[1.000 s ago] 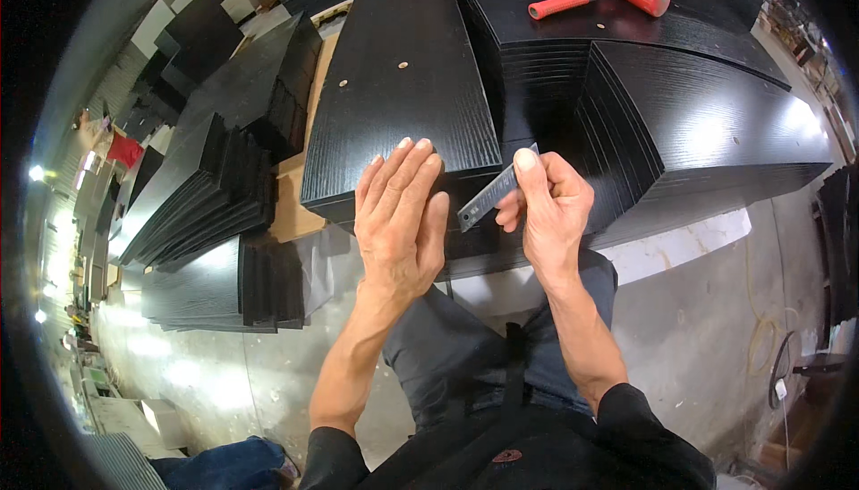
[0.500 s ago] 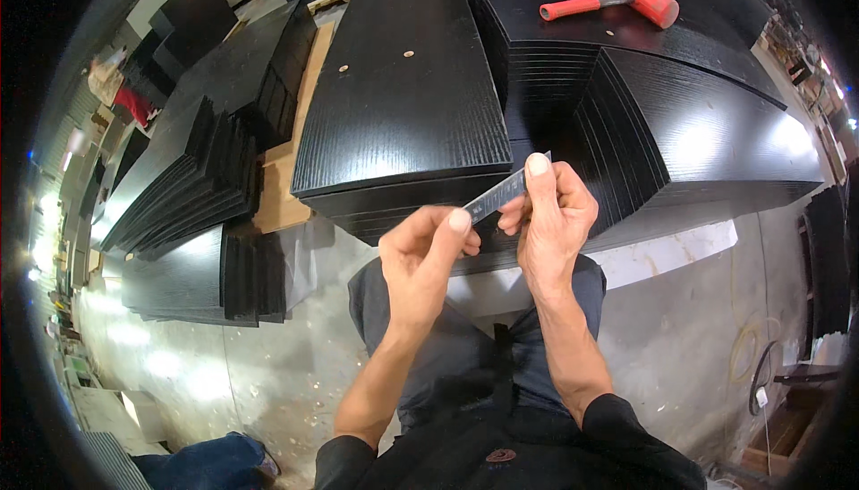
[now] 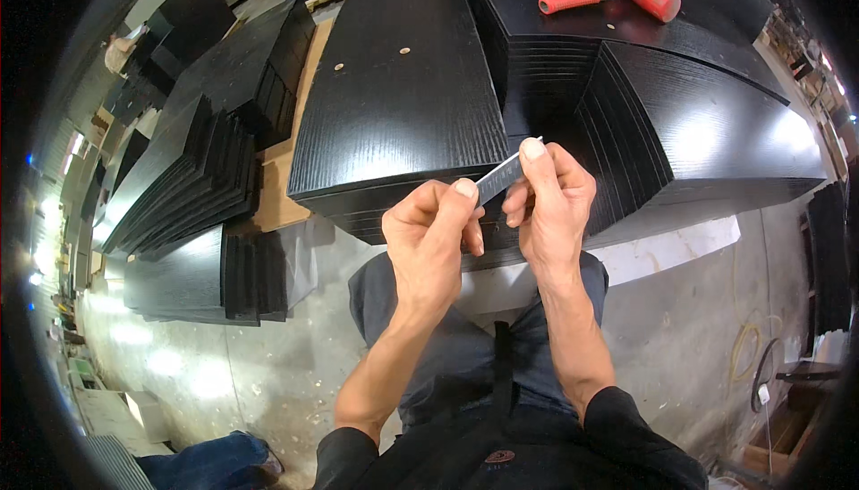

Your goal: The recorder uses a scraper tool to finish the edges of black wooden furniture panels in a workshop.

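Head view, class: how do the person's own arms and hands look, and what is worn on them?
Short, plain black fabric sleeves end near the elbows, leaving both forearms bare. The left hand and right hand are ungloved, with nothing visible around either wrist.

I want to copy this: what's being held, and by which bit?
A flat, ruler-like strip: the left grip pinches its left end, the right grip its right end.

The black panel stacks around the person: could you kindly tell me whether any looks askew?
Yes, the fanned pile on the left looks askew: its panel edges are staggered, whereas those of the middle stack look far more even.
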`<state>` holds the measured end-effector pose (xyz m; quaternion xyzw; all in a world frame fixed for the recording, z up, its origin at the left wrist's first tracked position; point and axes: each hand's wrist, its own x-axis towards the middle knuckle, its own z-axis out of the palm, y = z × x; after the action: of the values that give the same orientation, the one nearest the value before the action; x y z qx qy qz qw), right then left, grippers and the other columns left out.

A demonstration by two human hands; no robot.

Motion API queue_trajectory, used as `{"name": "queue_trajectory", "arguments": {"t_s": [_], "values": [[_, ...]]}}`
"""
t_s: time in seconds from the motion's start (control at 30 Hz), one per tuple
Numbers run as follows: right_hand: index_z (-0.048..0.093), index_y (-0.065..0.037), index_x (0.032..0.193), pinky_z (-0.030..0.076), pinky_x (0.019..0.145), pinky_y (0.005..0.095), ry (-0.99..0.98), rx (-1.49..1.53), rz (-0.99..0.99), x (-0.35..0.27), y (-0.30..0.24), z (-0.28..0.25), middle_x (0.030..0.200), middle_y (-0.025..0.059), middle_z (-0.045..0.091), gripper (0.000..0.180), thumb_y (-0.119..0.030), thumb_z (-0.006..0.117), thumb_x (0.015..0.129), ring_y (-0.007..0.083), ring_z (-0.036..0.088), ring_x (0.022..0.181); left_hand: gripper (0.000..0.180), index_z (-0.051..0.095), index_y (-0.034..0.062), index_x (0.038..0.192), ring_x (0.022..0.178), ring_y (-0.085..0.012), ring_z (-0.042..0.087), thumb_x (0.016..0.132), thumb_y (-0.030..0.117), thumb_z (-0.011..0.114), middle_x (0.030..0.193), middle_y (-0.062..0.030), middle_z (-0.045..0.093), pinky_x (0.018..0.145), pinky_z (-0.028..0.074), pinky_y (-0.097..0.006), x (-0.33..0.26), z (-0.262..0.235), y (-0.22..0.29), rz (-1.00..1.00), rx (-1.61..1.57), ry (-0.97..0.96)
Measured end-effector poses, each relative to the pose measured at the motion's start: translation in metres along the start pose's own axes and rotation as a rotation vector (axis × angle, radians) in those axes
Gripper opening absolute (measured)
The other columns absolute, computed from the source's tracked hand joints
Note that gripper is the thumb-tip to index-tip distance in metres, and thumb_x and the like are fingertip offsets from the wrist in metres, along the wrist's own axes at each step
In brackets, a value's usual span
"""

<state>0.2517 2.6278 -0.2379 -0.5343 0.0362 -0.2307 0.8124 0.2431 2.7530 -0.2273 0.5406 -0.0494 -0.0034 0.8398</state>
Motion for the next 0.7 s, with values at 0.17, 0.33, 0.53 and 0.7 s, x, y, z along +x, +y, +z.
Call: {"name": "queue_trajectory", "arguments": {"t_s": [0.17, 0.33, 0.53, 0.7], "values": [[0.056, -0.008, 0.065, 0.033, 0.038, 0.0198, 0.001, 0.043, 0.028, -0.001, 0.000, -0.001, 0.051, 0.0020, 0.056, 0.037, -0.027, 0.064, 0.096, 0.0051, 0.045, 0.038, 0.031, 0.061, 0.0007, 0.068, 0.047, -0.0074, 0.050, 0.094, 0.018, 0.065, 0.059, -0.0034, 0.057, 0.046, 0.039, -0.023, -0.003, -0.001, 0.003, -0.026, 0.030, -0.001], [0.058, -0.007, 0.065, 0.034, 0.038, 0.0196, 0.006, 0.032, 0.049, -0.005, -0.001, -0.002, 0.051, 0.0017, 0.056, 0.036, -0.026, 0.064, 0.096, 0.0051, 0.046, 0.039, 0.031, 0.060, 0.0006, 0.068, 0.048, -0.0071, 0.050, 0.095, 0.017, 0.065, 0.060, -0.0032, 0.058, 0.046, 0.040, -0.023, -0.010, 0.000, 0.003, -0.027, 0.054, 0.005], [0.057, -0.008, 0.064, 0.034, 0.039, 0.0195, -0.013, 0.017, 0.053, -0.006, -0.002, -0.003, 0.052, 0.0012, 0.056, 0.037, -0.025, 0.064, 0.096, 0.0047, 0.047, 0.040, 0.031, 0.060, -0.0003, 0.069, 0.048, -0.0072, 0.050, 0.095, 0.016, 0.064, 0.061, -0.0032, 0.058, 0.046, 0.040, -0.024, -0.009, 0.000, -0.001, 0.047, 0.096, 0.016], [0.058, -0.007, 0.065, 0.035, 0.039, 0.0197, -0.004, 0.037, 0.068, -0.003, 0.001, -0.004, 0.051, 0.0013, 0.056, 0.037, -0.025, 0.063, 0.096, 0.0049, 0.047, 0.040, 0.030, 0.061, -0.0011, 0.070, 0.048, -0.0075, 0.050, 0.096, 0.015, 0.063, 0.063, -0.0041, 0.059, 0.046, 0.040, -0.023, -0.008, 0.001, 0.001, 0.048, 0.130, 0.030]]}}
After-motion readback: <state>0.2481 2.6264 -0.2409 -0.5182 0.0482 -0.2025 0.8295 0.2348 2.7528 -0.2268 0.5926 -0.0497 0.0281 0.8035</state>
